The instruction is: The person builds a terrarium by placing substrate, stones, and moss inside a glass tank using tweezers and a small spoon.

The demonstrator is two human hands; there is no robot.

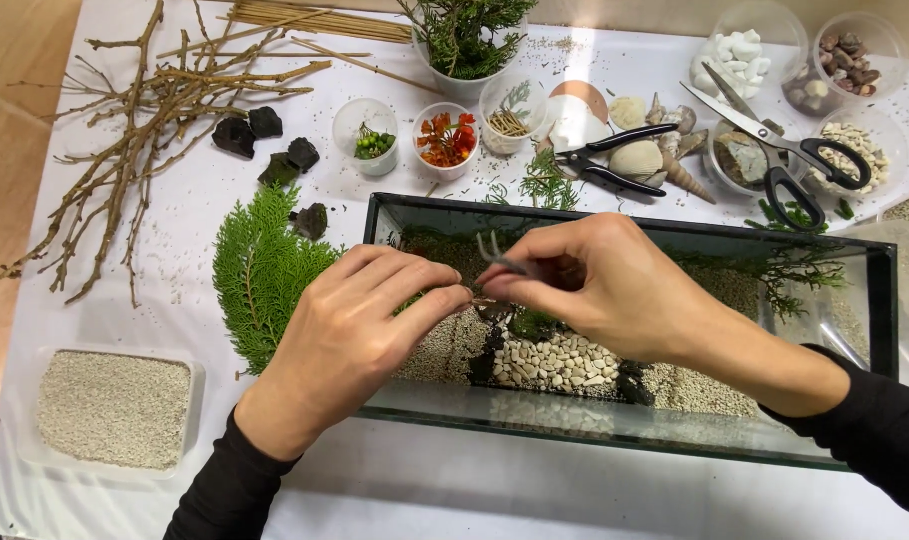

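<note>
A rectangular glass tank (879,300) lies on the white cloth, filled with pale gravel, white pebbles (554,362), dark stones and green sprigs. Both my hands hover over its left half. My right hand (599,285) pinches thin metal tweezers (499,258), tips pointing left and down. My left hand (359,325) meets the tweezer tips with thumb and forefinger, pinching something tiny that I cannot make out. Both sleeves are black.
Flat green cypress fronds (259,275) lie left of the tank, bare twigs (144,120) and dark rocks (264,140) beyond. A gravel tray (114,408) sits front left. Small cups (444,140), black pliers (609,165), shells, scissors (784,145) and pebble tubs (749,50) line the back.
</note>
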